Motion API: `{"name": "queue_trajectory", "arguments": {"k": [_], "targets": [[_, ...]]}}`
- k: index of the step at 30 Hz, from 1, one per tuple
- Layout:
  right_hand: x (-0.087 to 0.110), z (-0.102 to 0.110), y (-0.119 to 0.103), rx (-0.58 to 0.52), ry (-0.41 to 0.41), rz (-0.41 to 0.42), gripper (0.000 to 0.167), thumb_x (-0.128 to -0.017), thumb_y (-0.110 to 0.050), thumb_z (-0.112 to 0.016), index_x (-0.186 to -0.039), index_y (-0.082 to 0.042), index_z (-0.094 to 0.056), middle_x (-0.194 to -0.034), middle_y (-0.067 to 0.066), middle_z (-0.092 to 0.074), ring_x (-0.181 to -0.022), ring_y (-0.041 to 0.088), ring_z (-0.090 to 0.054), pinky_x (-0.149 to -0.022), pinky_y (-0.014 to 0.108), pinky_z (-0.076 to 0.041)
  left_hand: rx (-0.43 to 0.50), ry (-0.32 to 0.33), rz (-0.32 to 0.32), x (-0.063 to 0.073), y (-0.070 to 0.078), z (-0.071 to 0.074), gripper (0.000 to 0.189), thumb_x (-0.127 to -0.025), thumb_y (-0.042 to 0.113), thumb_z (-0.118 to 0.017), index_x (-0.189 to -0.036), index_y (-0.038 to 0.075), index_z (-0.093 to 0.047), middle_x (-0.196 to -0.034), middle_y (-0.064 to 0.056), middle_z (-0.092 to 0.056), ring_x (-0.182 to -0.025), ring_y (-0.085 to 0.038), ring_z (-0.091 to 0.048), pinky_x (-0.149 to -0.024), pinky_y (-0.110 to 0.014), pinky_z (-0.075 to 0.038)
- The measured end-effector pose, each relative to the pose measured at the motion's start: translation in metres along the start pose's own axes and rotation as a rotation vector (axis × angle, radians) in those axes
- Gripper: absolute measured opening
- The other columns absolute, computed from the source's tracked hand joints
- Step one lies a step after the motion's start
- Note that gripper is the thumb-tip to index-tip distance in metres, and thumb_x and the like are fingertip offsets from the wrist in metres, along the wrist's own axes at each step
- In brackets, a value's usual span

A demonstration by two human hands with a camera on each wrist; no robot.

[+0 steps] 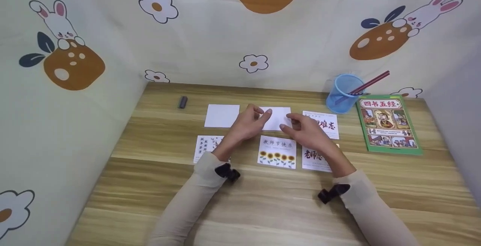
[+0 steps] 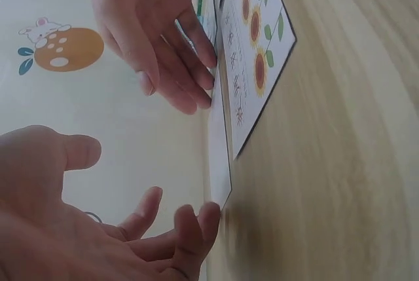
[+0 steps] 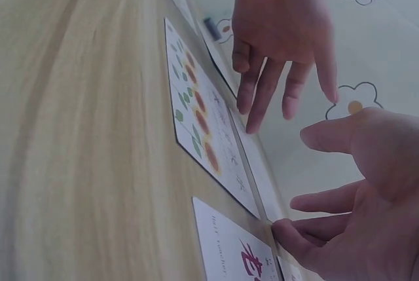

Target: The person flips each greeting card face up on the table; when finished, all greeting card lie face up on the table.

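A blank white card [image 1: 277, 119] lies in the middle of the back row in the head view. My left hand [image 1: 246, 123] hovers at its left edge with fingers loosely bent. At its right edge is my right hand [image 1: 309, 132], thumb and fingers apart. The left wrist view shows both palms facing each other, nothing held between them. Just in front of the blank card is a sunflower card [image 1: 277, 152]. My right forearm partly covers two cards with red writing, a back one [image 1: 328, 127] and a front one [image 1: 313, 161].
Another blank card [image 1: 221, 116] and a card with dark characters [image 1: 204, 150] are on the left, the latter partly behind my left wrist. A small dark block [image 1: 183, 102] sits at back left. Back right stand a blue pencil cup [image 1: 338, 101] and a green-edged book [image 1: 389, 125].
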State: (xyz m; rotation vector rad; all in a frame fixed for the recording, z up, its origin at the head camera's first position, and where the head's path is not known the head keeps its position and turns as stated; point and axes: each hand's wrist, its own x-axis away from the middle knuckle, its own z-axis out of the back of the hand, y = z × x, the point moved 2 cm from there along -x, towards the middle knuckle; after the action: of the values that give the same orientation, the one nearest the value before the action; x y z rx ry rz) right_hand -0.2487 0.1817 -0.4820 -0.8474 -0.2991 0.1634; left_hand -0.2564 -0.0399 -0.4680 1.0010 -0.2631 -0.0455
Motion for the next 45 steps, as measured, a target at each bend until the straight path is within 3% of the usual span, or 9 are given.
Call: {"name": "queue_trajectory", "arguments": {"k": [7,9,13,15,21,27,32,39,45], "targets": [[0.0,-0.002,0.001,-0.022,0.001,0.012,0.075,-0.104,-0.046,-0.07,-0.16,-0.001,-0.048,-0.157,0.027,-0.057,-0.145,0.043,-0.058,-0.123,0.056,-0.046,0.07,-0.003,0.008,0.003,-0.001,0.0,0.051,-0.108,0.052,-0.061,-0.137,0.01,-0.056,-0.149,-0.02,-0.062,-0.139,-0.035,-0.061,-0.117,-0.049,-0.052],[0.0,-0.002,0.002,-0.022,0.002,0.012,0.075,-0.104,-0.047,-0.07,-0.16,-0.002,-0.048,-0.158,0.026,-0.056,-0.146,0.043,-0.056,-0.125,0.056,-0.044,0.06,-0.002,0.002,0.004,0.0,-0.001,0.053,-0.108,0.052,-0.062,-0.14,0.01,-0.056,-0.141,-0.018,-0.063,-0.131,-0.032,-0.063,-0.111,-0.046,-0.054],[0.001,-0.002,0.002,-0.012,0.01,0.011,0.074,-0.104,-0.048,-0.07,-0.16,-0.004,-0.05,-0.16,0.025,-0.055,-0.15,0.043,-0.053,-0.127,0.058,-0.041,0.053,-0.005,-0.028,0.007,0.001,-0.002,0.056,-0.108,0.049,-0.062,-0.146,0.009,-0.053,-0.112,-0.016,-0.065,-0.094,-0.025,-0.066,-0.082,-0.037,-0.052],[0.001,-0.002,0.002,-0.012,0.014,0.02,0.073,-0.104,-0.047,-0.07,-0.159,-0.003,-0.051,-0.16,0.025,-0.055,-0.15,0.043,-0.052,-0.127,0.058,-0.041,0.069,0.004,-0.044,0.007,0.001,-0.003,0.056,-0.108,0.047,-0.063,-0.147,0.008,-0.053,-0.111,-0.017,-0.066,-0.088,-0.023,-0.067,-0.078,-0.035,-0.049],[0.002,-0.002,0.002,-0.039,0.01,0.027,0.072,-0.104,-0.047,-0.071,-0.159,-0.004,-0.051,-0.161,0.024,-0.054,-0.151,0.043,-0.051,-0.128,0.058,-0.039,0.165,0.053,-0.042,0.001,-0.005,-0.001,0.044,-0.106,0.04,-0.067,-0.14,0.012,-0.062,-0.155,-0.022,-0.058,-0.128,-0.027,-0.062,-0.11,-0.043,-0.053],[0.003,0.002,0.004,-0.09,0.002,-0.014,0.071,-0.104,-0.046,-0.07,-0.16,-0.007,-0.05,-0.161,0.022,-0.054,-0.152,0.041,-0.05,-0.13,0.057,-0.036,0.166,0.028,0.018,0.002,-0.007,0.008,0.05,-0.106,0.042,-0.068,-0.144,0.012,-0.058,-0.153,-0.021,-0.061,-0.141,-0.035,-0.061,-0.116,-0.05,-0.052],[0.003,0.002,0.004,-0.064,0.015,-0.026,0.07,-0.104,-0.046,-0.069,-0.159,-0.007,-0.051,-0.16,0.021,-0.056,-0.153,0.041,-0.049,-0.131,0.058,-0.034,0.156,-0.021,0.009,0.001,-0.007,0.003,0.058,-0.106,0.044,-0.067,-0.15,0.008,-0.053,-0.157,-0.024,-0.058,-0.148,-0.037,-0.057,-0.123,-0.051,-0.048],[0.0,-0.001,0.006,-0.032,0.024,0.0,0.069,-0.105,-0.045,-0.069,-0.159,-0.005,-0.052,-0.161,0.023,-0.055,-0.154,0.043,-0.047,-0.132,0.059,-0.032,0.196,-0.004,0.034,0.0,-0.007,0.006,0.063,-0.106,0.043,-0.067,-0.156,0.01,-0.049,-0.158,-0.02,-0.057,-0.149,-0.034,-0.055,-0.125,-0.048,-0.046],[0.001,-0.003,0.008,-0.055,0.036,0.039,0.065,-0.105,-0.042,-0.07,-0.157,-0.005,-0.055,-0.158,0.022,-0.058,-0.153,0.042,-0.048,-0.132,0.059,-0.032,0.404,0.035,-0.104,-0.002,-0.002,0.008,0.052,-0.106,0.027,-0.07,-0.151,0.006,-0.054,-0.152,-0.016,-0.059,-0.135,-0.033,-0.065,-0.114,-0.047,-0.057]]}}
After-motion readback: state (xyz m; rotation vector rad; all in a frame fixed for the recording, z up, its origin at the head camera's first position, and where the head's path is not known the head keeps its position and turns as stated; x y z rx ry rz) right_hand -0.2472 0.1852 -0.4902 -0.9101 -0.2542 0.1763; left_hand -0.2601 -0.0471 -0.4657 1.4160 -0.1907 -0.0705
